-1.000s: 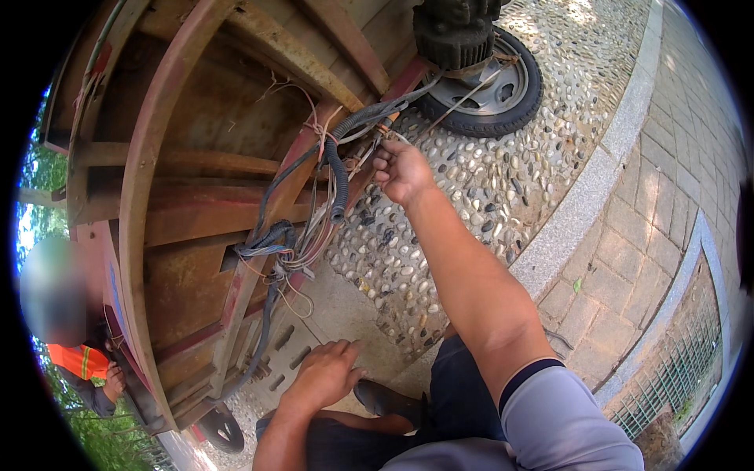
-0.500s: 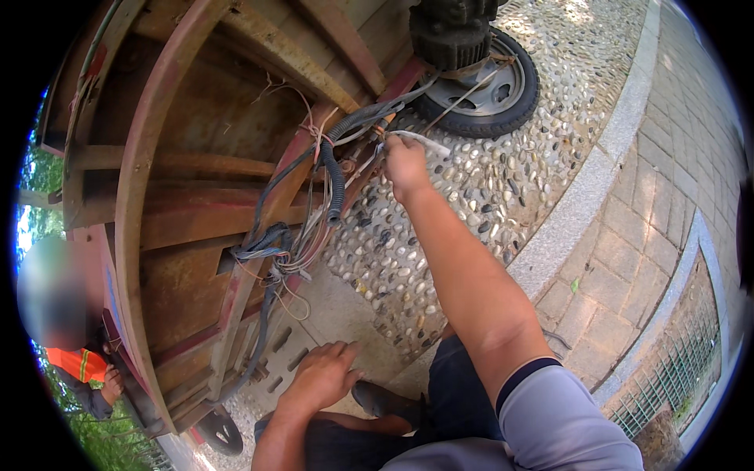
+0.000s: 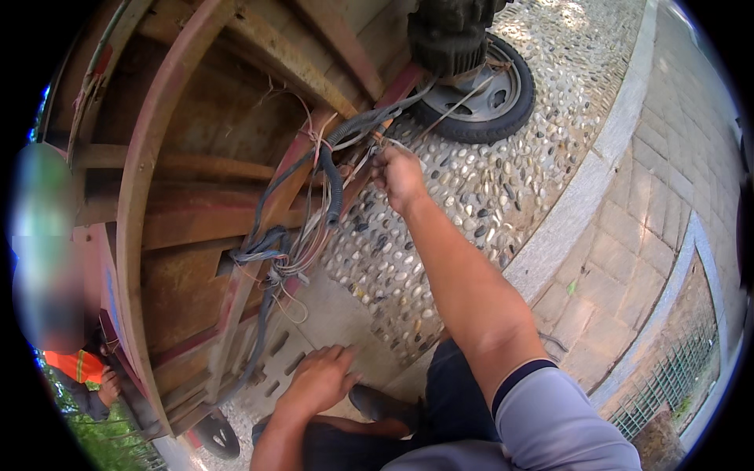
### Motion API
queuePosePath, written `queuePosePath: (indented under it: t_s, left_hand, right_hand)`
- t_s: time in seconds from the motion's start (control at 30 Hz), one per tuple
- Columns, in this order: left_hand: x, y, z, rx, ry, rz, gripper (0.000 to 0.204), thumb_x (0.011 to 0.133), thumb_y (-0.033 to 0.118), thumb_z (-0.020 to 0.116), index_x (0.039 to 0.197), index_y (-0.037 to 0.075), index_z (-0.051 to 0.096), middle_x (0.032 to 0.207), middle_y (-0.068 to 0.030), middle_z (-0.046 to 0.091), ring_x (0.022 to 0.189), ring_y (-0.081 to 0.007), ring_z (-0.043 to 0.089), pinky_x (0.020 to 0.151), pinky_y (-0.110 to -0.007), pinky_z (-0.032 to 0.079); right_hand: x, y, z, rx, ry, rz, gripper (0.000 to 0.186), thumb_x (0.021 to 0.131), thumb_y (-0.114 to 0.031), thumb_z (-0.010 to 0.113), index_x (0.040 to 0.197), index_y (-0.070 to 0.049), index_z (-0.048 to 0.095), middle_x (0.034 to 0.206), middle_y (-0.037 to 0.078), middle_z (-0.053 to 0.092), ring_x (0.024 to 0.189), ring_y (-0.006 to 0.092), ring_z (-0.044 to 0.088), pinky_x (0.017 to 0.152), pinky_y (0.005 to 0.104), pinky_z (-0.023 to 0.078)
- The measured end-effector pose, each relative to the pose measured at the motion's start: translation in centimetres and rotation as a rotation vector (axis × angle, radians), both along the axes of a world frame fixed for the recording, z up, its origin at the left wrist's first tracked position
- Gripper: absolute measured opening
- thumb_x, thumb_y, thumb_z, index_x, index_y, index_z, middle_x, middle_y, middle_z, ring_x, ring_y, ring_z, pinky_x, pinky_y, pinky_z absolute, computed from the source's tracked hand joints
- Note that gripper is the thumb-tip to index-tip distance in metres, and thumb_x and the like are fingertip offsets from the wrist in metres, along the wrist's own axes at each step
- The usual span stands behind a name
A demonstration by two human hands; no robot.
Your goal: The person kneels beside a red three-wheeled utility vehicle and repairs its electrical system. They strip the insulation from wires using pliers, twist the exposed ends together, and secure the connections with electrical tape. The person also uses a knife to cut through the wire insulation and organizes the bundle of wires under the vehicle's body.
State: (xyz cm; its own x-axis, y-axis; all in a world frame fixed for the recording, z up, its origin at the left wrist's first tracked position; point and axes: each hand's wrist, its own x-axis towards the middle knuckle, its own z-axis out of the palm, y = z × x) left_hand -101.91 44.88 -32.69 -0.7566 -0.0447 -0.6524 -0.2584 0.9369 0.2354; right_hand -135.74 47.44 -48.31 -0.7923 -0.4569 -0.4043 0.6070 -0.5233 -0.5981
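Observation:
My right hand (image 3: 399, 177) reaches out to the cable bundle on the rusty metal frame. Its fingers are closed beside an orange-sleeved piece (image 3: 382, 128); what is in their pinch is hidden, though a white strip shows just past the knuckles. Ribbed black conduit (image 3: 333, 182) hangs down next to this spot. Below it, a tangle of thin wires (image 3: 283, 263) is gathered on the frame beam. My left hand (image 3: 320, 380) hangs over my knee, holding nothing, its fingers loosely stretched.
A rusty vehicle body (image 3: 188, 212), tipped up, fills the left side. Its wheel (image 3: 487, 98) and a dark motor housing (image 3: 448, 39) are at the top. Pebbled ground (image 3: 471, 212) meets a stone kerb (image 3: 565, 220). A person in an orange vest (image 3: 75, 366) stands at far left.
My right hand has pulled slightly down and left, its fingers curling more. Less of the white strip shows now. My left hand stays nearly still.

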Motion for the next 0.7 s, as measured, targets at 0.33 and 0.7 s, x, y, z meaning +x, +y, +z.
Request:
queuePosePath:
  t_s: [0.33,0.7]
  left_hand:
    - [-0.9,-0.3,1.5,0.020,-0.021,0.023,0.046,0.090,0.019,0.063,0.129,-0.004,0.060,0.137,-0.0289,0.059,0.128,-0.0437,0.056,0.110,-0.047,0.045]
    - [1.4,-1.0,-1.2,-0.006,0.087,-0.149,0.043,0.091,0.033,0.067,0.122,0.003,0.061,0.116,-0.0195,0.065,0.110,-0.0397,0.063,0.094,-0.049,0.051]
  right_hand:
    - [-0.9,0.2,-0.5,-0.121,-0.012,0.058,0.009,0.097,-0.013,0.054,0.091,-0.010,0.059,0.079,0.004,0.060,0.064,0.0150,0.057,0.051,0.0275,0.038]
    - [0.1,-0.5,-0.5,-0.010,-0.053,0.049,0.006,0.099,-0.011,0.060,0.097,-0.005,0.060,0.073,0.004,0.058,0.057,0.0145,0.055,0.041,0.0281,0.037]
